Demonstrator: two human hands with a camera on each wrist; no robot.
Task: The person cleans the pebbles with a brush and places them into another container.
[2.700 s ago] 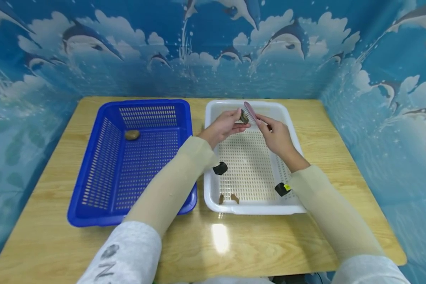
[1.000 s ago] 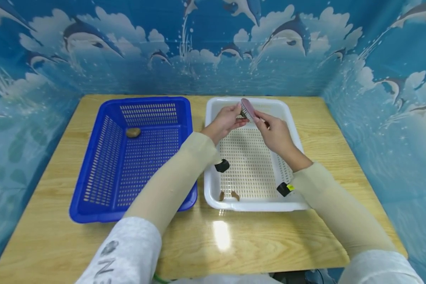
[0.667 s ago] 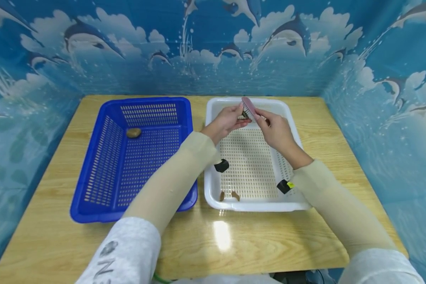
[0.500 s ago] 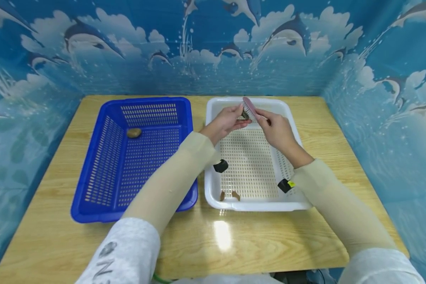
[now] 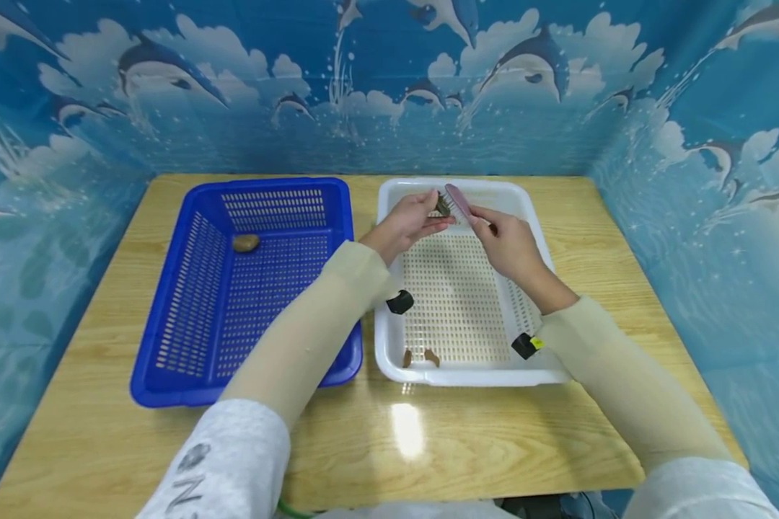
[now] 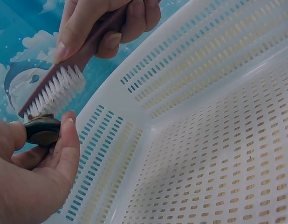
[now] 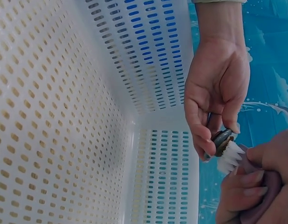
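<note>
Over the far end of the white basket (image 5: 474, 377), my left hand (image 5: 404, 225) pinches a small dark, smooth stone (image 6: 44, 133) between thumb and fingers. A rough brown patch sits on the stone's upper side. My right hand (image 5: 509, 249) grips the handle of a pink scrubbing brush (image 5: 457, 198) with white bristles (image 6: 58, 91). In the left wrist view the bristle ends meet the brown patch. The right wrist view shows the stone (image 7: 222, 140) at the left fingertips, with the bristles against it. My right fingers partly cover the brush handle.
A blue basket (image 5: 273, 288) stands on the left of the wooden table (image 5: 344, 461), with a brown stone (image 5: 245, 243) inside. Two brown pieces (image 5: 431, 357) lie at the white basket's near end. Black wrist cameras (image 5: 399, 302) hang under both forearms.
The brush has shifted to and fro in small moves at the stone. Over the last half second my left hand has drawn slightly left with the stone. Both grips stay the same.
</note>
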